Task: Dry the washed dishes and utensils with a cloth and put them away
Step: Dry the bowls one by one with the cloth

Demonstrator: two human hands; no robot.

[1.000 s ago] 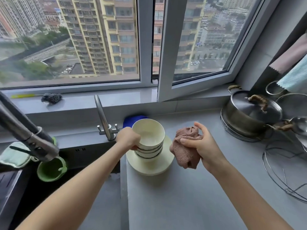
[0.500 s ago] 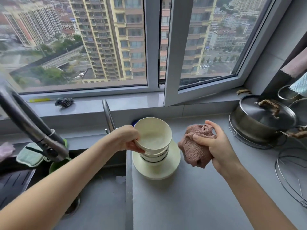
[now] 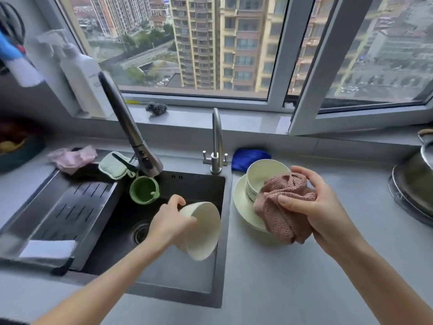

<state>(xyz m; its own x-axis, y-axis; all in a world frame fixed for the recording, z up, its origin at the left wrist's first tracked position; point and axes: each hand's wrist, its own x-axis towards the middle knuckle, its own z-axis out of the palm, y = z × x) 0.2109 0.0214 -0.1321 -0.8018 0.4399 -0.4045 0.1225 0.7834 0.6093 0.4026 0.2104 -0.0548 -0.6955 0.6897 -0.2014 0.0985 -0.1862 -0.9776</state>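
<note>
Over the dark sink [image 3: 192, 184] the left hand [image 3: 171, 224] grips a tilted bowl [image 3: 202, 231]; the right hand [image 3: 314, 207] clutches a pink cloth [image 3: 278, 207] beside stacked bowls [image 3: 260, 174] on a plate [image 3: 241, 207], grey counter [image 3: 304, 277]. Bottle [image 3: 82, 78] lettering is unreadable.

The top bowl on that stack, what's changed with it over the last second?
The left hand, already gripping the top bowl, lifted it off the stack and carried it left, tipped on its side over the sink. The right hand still holds the pink cloth; the stack stays on its plate.
</note>
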